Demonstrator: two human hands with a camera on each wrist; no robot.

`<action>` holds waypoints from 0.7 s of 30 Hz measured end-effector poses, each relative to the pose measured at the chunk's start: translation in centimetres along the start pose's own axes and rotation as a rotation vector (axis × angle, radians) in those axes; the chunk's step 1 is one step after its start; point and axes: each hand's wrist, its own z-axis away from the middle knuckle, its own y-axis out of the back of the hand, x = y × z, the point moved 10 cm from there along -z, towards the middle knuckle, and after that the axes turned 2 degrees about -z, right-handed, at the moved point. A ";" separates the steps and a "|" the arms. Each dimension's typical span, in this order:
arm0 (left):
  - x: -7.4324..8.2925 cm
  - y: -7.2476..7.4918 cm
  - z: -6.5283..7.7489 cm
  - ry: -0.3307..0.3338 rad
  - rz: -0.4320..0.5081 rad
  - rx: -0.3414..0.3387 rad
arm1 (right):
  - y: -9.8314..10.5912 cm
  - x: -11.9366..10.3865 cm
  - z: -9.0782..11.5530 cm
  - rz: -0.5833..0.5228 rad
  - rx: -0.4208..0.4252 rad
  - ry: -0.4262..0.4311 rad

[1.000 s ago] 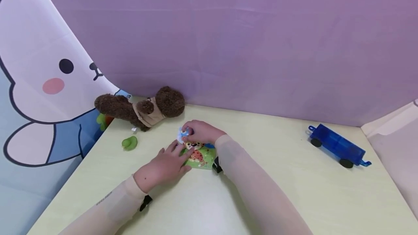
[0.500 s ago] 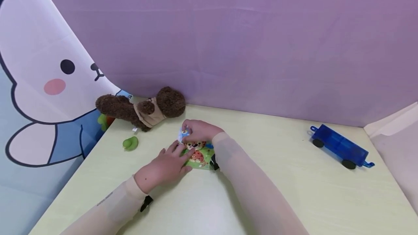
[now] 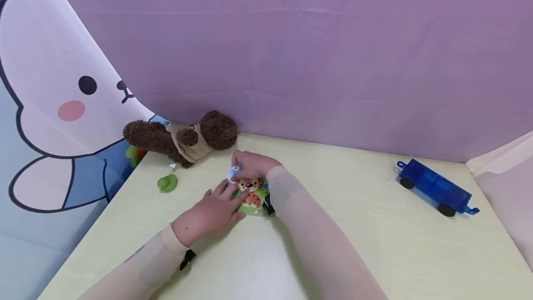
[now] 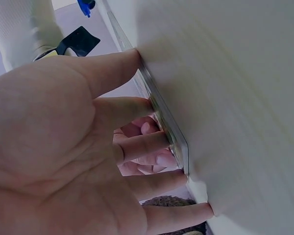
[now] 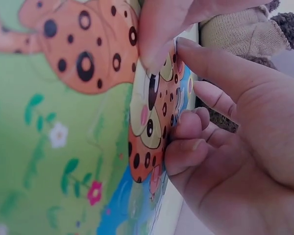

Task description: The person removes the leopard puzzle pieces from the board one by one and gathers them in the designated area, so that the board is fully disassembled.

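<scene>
A flat picture board [image 3: 252, 202] with a cartoon spotted leopard on green ground lies on the table [image 3: 266, 253]. My left hand [image 3: 208, 214] rests along its left side with fingers spread and fairly straight; in the left wrist view their tips [image 4: 161, 139] meet the board's edge [image 4: 179, 132]. At the light-blue top left corner [image 3: 232, 172], my right hand [image 3: 254, 165] pinches with thumb and index finger. Its other fingers [image 5: 186, 152] are curled behind the leopard's head [image 5: 149, 127], seen in the right wrist view. The right hand covers part of the board's top.
A brown plush toy [image 3: 183, 140] in a beige top lies at the back left. Before it sits a small green toy duck [image 3: 167, 183]. A blue toy wagon [image 3: 435, 186] with black wheels stands far right. A purple cloth [image 3: 308, 59] hangs behind the table.
My right hand and forearm have shifted slightly left, uncovering more of the leopard's face. My left hand keeps its place on the board's left side.
</scene>
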 end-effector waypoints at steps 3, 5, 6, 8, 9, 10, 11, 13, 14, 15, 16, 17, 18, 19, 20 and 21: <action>0.0 0.0 0.0 0.002 -0.001 0.001 | 0.1 0.1 0.0 0.006 0.011 -0.003; 0.0 0.1 0.0 0.003 0.002 0.001 | 0.0 0.1 0.0 -0.004 0.013 -0.002; 0.0 0.0 0.0 0.004 0.004 0.000 | 0.0 0.1 0.0 -0.011 0.014 -0.002; 0.0 0.0 0.1 0.007 0.010 -0.006 | 0.0 0.1 0.1 -0.028 0.016 0.003; 0.0 0.0 0.0 0.009 0.011 -0.009 | 0.0 0.1 0.1 -0.035 0.018 0.006; -0.1 -0.1 0.0 0.010 0.013 -0.013 | 0.0 0.0 0.1 -0.040 0.020 0.009; -0.1 -0.1 0.0 0.013 0.014 -0.016 | 0.0 0.0 0.1 -0.044 0.023 0.012; -0.1 -0.2 0.0 0.017 0.015 -0.022 | 0.0 0.0 0.1 -0.049 0.027 0.018; -0.1 -0.2 0.0 0.017 0.014 -0.023 | 0.0 0.0 0.1 -0.050 0.029 0.020; -0.1 -0.2 0.0 0.018 0.013 -0.023 | 0.0 0.1 0.1 -0.053 0.031 0.022; -0.1 -0.2 0.0 0.017 0.011 -0.021 | 0.0 0.1 0.1 -0.056 0.034 0.025; -0.1 -0.2 -0.1 0.016 0.010 -0.020 | 0.1 0.1 0.1 -0.058 0.037 0.026; -0.1 -0.2 -0.1 0.015 0.008 -0.018 | 0.1 0.2 0.1 -0.063 0.040 0.028; -0.1 -0.2 -0.1 0.013 0.006 -0.016 | 0.1 0.2 0.1 -0.068 0.042 0.031; -0.1 -0.2 -0.1 0.012 0.005 -0.015 | 0.2 0.3 0.1 -0.072 0.045 0.034; -0.1 -0.2 -0.1 0.011 0.005 -0.013 | 0.2 0.3 0.1 -0.077 0.047 0.037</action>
